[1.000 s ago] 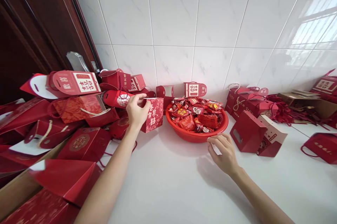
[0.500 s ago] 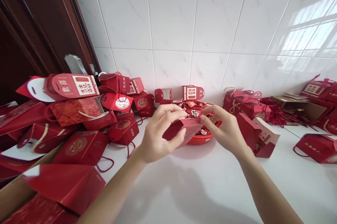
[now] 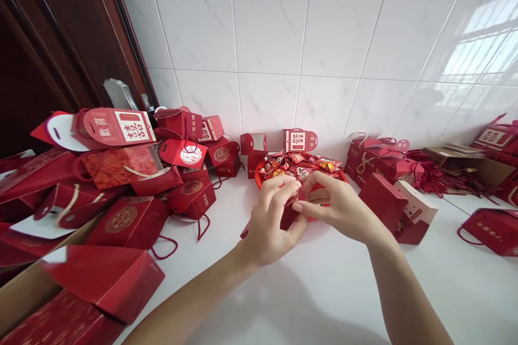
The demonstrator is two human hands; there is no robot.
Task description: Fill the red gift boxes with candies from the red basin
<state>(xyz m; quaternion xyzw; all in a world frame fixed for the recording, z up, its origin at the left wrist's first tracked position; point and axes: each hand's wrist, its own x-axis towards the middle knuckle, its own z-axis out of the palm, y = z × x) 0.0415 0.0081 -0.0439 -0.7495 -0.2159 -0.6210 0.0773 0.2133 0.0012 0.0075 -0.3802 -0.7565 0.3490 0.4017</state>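
A small red paper gift box [image 3: 288,217] is held up over the white surface, mostly covered by my fingers. My left hand [image 3: 269,226] is closed around its body, and one box corner sticks out to the left of the knuckles. On the box's upper right edge, my right hand [image 3: 346,207] pinches with thumb and fingertips. Just behind both hands stands a red bowl [image 3: 342,175] heaped with red-wrapped candies [image 3: 279,163], its front partly hidden by the hands.
Red gift boxes [image 3: 121,223] are piled high on the left. Two more boxes [image 3: 296,141] stand against the tiled wall. At right are an open box [image 3: 382,202], a lying box [image 3: 491,231], red cords [image 3: 421,172] and a cardboard carton [image 3: 491,166].
Both hands have turned the box and drawn closer together around it, hiding more of it. The bowl's candies show more now. The camera view has shifted slightly.
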